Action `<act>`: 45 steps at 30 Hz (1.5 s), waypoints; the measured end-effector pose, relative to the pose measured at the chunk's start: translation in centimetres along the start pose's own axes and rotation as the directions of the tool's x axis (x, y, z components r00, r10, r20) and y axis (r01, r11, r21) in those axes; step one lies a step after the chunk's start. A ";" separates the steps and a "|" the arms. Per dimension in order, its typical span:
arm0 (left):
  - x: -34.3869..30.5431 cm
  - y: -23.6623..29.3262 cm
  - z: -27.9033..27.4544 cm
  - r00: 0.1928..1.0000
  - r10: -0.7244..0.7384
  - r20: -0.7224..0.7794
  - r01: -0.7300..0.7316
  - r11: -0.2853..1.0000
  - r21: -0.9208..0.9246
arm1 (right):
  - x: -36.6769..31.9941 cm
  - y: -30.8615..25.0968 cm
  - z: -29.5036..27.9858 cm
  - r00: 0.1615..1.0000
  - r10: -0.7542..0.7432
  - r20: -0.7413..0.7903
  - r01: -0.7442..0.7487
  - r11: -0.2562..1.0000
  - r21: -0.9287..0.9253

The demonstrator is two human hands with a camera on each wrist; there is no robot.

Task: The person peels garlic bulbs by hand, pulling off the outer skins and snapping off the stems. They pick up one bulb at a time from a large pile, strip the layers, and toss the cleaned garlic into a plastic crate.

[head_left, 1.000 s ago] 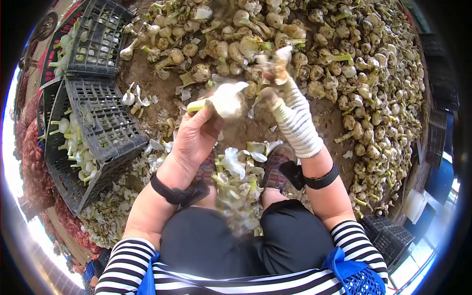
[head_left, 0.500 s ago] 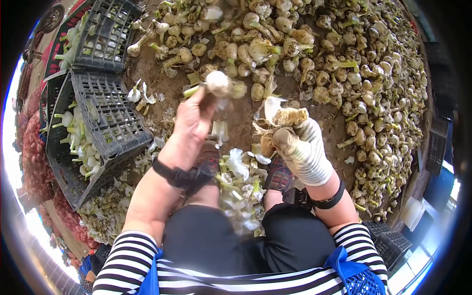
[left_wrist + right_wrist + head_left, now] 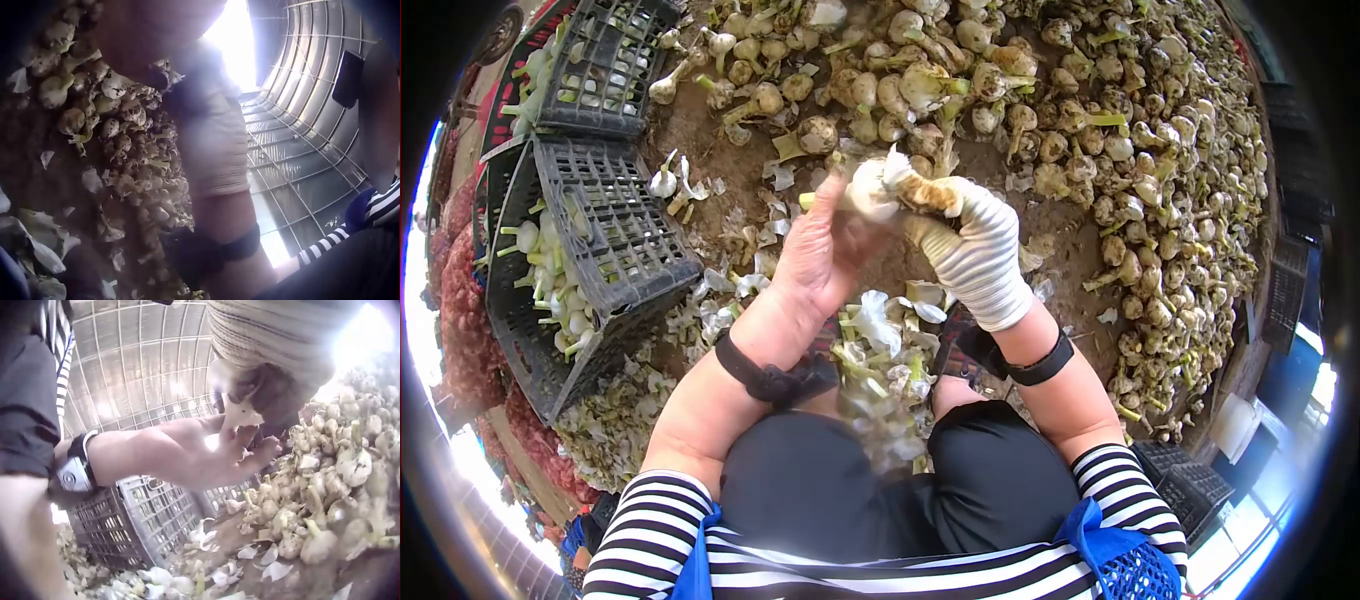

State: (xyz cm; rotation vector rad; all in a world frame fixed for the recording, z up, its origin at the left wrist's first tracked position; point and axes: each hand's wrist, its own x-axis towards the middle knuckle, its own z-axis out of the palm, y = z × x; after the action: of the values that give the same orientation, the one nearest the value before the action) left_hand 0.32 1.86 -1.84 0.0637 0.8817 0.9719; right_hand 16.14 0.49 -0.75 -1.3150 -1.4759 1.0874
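Observation:
In the head view a white garlic bulb (image 3: 870, 191) is held between both hands, its short green stem end pointing left. My bare left hand (image 3: 825, 248) grips it from the left, thumb raised beside it. My right hand (image 3: 978, 250), in a striped knit glove, is at the bulb's right side with curled fingers pinching brownish outer skin (image 3: 930, 192). The right wrist view shows the bare left hand (image 3: 200, 453) reaching under the gloved hand (image 3: 269, 337); the bulb is partly hidden there. In the left wrist view the glove (image 3: 215, 144) is blurred.
Unpeeled garlic (image 3: 1150, 200) is heaped ahead and to the right. Black crates (image 3: 615, 235) holding cleaned bulbs stand at the left, with red net sacks (image 3: 470, 300) beyond. Peeled skins (image 3: 875, 325) lie between the feet; another crate (image 3: 1190, 485) is at the lower right.
The gloved right hand has moved up and left to meet the bulb, which was apart from it. My left hand has shifted slightly right and down, still gripping the bulb.

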 end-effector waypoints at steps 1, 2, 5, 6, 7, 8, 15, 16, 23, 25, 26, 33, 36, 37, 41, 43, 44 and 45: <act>-0.1 0.0 0.1 0.999 0.050 0.012 -0.050 0.998 0.038 | 0.0 -0.5 0.2 0.985 0.173 0.016 -0.170 0.943 0.286; -0.5 0.2 0.6 0.994 0.096 -0.047 -0.094 0.995 0.045 | 0.0 -1.6 -0.5 0.932 0.344 0.115 -0.353 0.783 0.512; -0.3 0.2 0.0 0.978 0.209 -0.012 -0.200 0.951 0.236 | 0.4 -3.1 -1.4 0.992 -0.127 -0.021 0.126 0.991 -0.053; -0.5 0.1 0.9 0.966 0.245 -0.081 -0.213 0.935 0.285 | 0.8 -2.3 -1.5 0.911 -0.404 0.084 0.410 0.859 -0.308; -0.7 -0.2 1.0 0.964 0.267 0.000 -0.256 0.928 0.272 | 1.0 -2.6 -1.4 0.832 -0.498 0.245 0.546 0.813 -0.202; -0.7 -0.1 0.6 0.977 0.214 -0.005 -0.202 0.926 0.318 | 0.9 -2.4 -1.1 0.790 -0.533 0.303 0.602 0.768 -0.219; -0.8 0.7 0.0 0.975 0.213 -0.056 -0.197 0.958 0.210 | -0.5 0.3 -0.7 0.946 -0.325 0.013 0.314 0.902 -0.298; -1.0 0.9 0.0 0.970 0.240 -0.045 -0.219 0.938 0.267 | -0.4 0.3 -0.2 0.975 -0.162 -0.152 0.167 0.986 0.026; -0.5 -1.1 -0.2 0.941 0.334 0.059 -0.339 0.915 0.220 | 0.0 -1.9 -0.8 0.977 -0.206 -0.057 0.177 0.931 -0.319; -0.7 -0.6 -0.1 0.931 0.343 0.124 -0.363 0.907 0.215 | 0.1 -1.9 -1.0 0.989 -0.147 0.005 0.133 0.881 -0.453; -0.7 -0.4 0.0 0.950 0.277 0.143 -0.297 0.943 0.147 | 0.2 -1.8 -0.7 0.994 0.093 -0.055 -0.087 0.991 0.102; -0.7 -0.4 -0.3 0.919 0.127 0.374 -0.114 0.992 -0.057 | 0.6 -1.3 -0.4 0.877 0.465 0.120 -0.276 0.284 0.918; -0.5 -0.8 -0.9 0.945 0.194 0.263 -0.198 0.980 -0.011 | 0.3 -1.5 -0.5 0.978 0.195 0.079 -0.203 0.778 0.594; -0.5 -0.7 -0.6 0.951 0.177 0.252 -0.191 0.981 0.032 | 0.3 -1.3 -1.0 0.995 -0.094 -0.029 0.094 0.996 0.008; -0.6 0.1 -0.9 0.976 0.033 0.214 -0.069 0.984 0.164 | 0.2 -1.2 -0.7 0.978 -0.125 -0.169 0.150 0.979 0.140; -0.8 -0.2 -1.0 0.958 0.042 0.282 -0.071 0.993 0.093 | 0.5 -0.9 -0.6 0.979 0.071 -0.192 0.014 0.912 0.410; -0.9 0.0 -0.6 0.952 0.030 0.305 -0.041 0.999 0.030 | 0.9 -0.8 -1.0 0.961 0.248 -0.118 -0.125 0.777 0.617; -1.0 0.1 -0.3 0.944 0.020 0.328 -0.010 0.999 -0.032 | 1.3 -0.7 -1.6 0.918 0.397 -0.005 -0.245 0.577 0.779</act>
State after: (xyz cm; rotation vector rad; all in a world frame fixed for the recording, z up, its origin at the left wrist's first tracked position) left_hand -0.24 1.09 -1.40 0.2015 0.5591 0.9547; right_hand 17.38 1.82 0.40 -1.0096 -0.4778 1.5575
